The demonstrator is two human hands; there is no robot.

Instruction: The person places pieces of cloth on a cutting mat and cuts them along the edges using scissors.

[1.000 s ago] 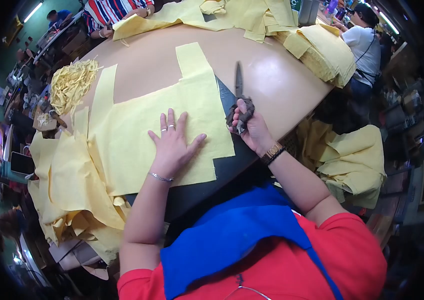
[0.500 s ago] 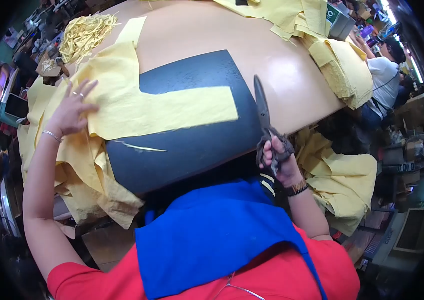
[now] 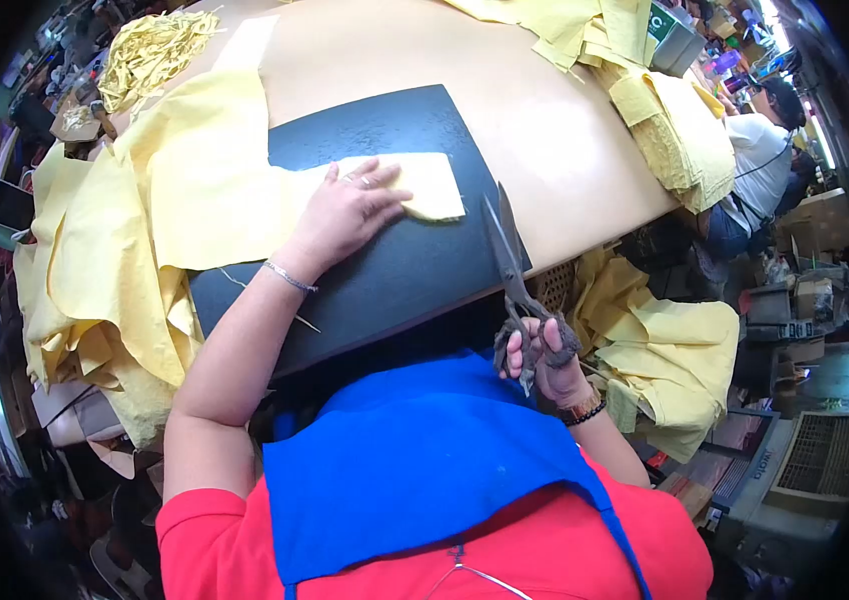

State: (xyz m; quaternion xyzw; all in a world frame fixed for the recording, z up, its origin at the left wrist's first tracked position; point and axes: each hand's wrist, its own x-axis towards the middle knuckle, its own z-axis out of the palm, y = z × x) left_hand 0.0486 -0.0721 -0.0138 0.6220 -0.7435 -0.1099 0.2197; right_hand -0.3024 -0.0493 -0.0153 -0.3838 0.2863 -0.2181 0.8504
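Observation:
On the black board (image 3: 385, 285) lies a yellow sheet of cloth or soft leather (image 3: 215, 170), with a strip of it reaching right across the board. My left hand (image 3: 350, 212) rests on this strip, fingers stretched out and palm down, hiding part of it. The strip's free end (image 3: 435, 185) shows past my fingertips. In my right hand (image 3: 545, 360) is a pair of large scissors (image 3: 507, 250), its handles wrapped in dark material. The blades point up, slightly apart, beside the board's right edge and clear of the yellow sheet.
A heap of thin yellow strips (image 3: 155, 58) sits at the far left of the table (image 3: 575, 170). Stacked yellow pieces (image 3: 680, 130) lie along its right side. More yellow material (image 3: 680, 345) hangs low at my right. Another person (image 3: 765, 160) is at the far right.
My left hand has moved right, from the sheet's left part onto the strip. The scissors have come lower and a little left, and their blades have parted.

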